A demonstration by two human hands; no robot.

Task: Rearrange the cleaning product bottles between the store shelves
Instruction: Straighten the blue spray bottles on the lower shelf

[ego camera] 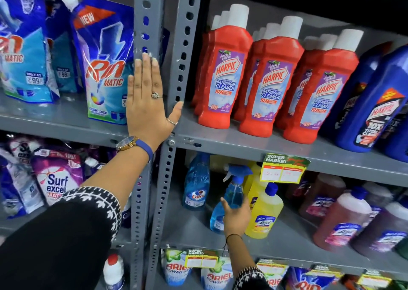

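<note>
while the left hand (pixel 146 101) lies flat and open against the grey shelf upright (pixel 144 25), fingers straight and together, thumb splayed to the neighbouring post, holding nothing, the right hand (pixel 235 218) is down on the middle shelf (pixel 287 239) of the right bay, wrapped around the lower body of the blue spray bottle (pixel 231 196). fingers go round the far side so full closure is hidden, but thumb sits on the near face and it reads as a grip. bottle stands upright, long axis vertical with a slight lean, trigger head (pixel 237 171) above the hand and pointing left. it's touching or just beside the yellow lizol bottle (pixel 263 214) on its right; another blue colin bottle (pixel 196 183) stands further back-left, apart from it. key relation: the bottle is already in the right hand, left hand is well apart and up on the frame, so the right does the carry. red harpic bottles (pixel 223 80) fill the shelf above, with blue harpic bottles (pixel 373 104) at their right; pinkish lizol bottles (pixel 344 219) sit right on the same shelf. price tag (pixel 283 168) hangs from the upper shelf lip right over the trigger head. judgement: step is lifting the spray out; it should come forward and out before rising, else the head may catch the tag or shelf edge. yellow bottle could get nudged. destination not evident.
</note>
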